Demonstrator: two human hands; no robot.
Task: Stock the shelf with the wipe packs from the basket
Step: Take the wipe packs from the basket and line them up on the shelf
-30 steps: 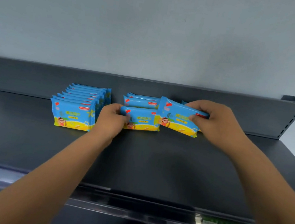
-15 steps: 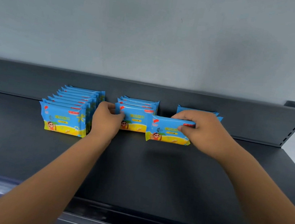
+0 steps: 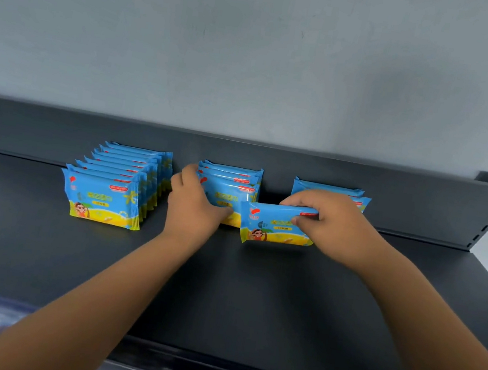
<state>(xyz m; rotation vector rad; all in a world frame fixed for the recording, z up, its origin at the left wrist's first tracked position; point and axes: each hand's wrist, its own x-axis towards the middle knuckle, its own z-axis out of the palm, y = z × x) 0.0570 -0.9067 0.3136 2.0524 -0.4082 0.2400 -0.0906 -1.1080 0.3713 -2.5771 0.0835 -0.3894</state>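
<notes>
stocking step: right hand pinches a wipe pack just before the middle row; left hand grips that row (apparently steadying it); next, likely seat the pack flush against it

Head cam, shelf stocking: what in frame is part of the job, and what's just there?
Job:
- wipe pack, pinched by the right hand
- middle row of packs, held by the left hand
- left row
- right row
- shelf

Just there:
- grey wall
- back panel

The basket is not in view.
</notes>
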